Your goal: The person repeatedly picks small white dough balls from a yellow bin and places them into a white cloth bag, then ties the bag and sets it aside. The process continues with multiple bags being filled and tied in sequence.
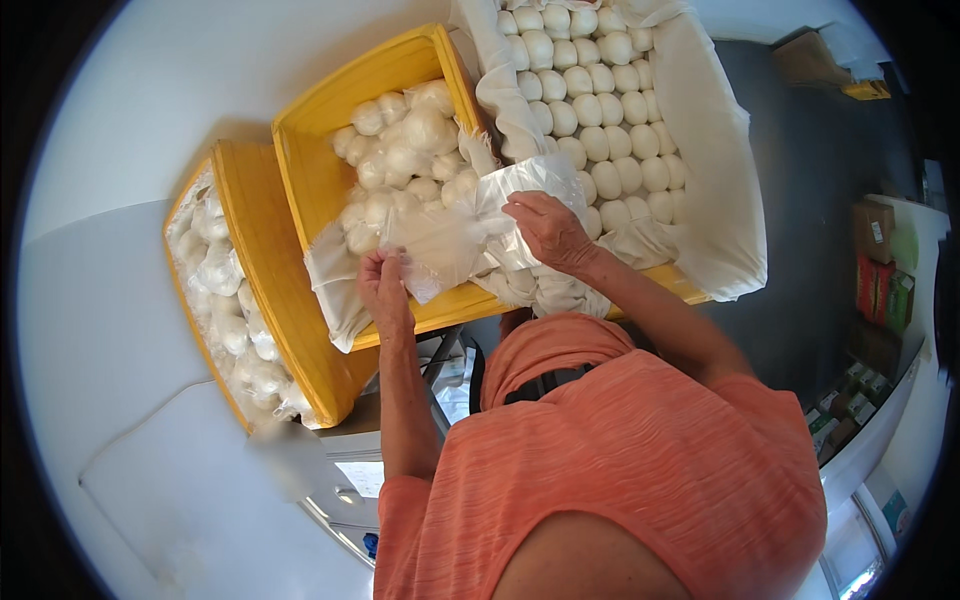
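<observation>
Yellow crates (308, 185), two: bagged white buns (404, 160). Cloth-lined crate (722, 180): bare buns (590, 112), rowed. Left hand (386, 287), right hand (552, 232): fingers pinched on clear plastic bag (438, 252).

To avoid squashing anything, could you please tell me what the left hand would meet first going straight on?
Probably the bagged buns just beyond the left hand, though depth is unclear.

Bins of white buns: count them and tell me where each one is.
3: the left bin, the middle bin partly covered by the clear bag, and the right bin lined with white cloth. Others may be hidden underneath.
</observation>
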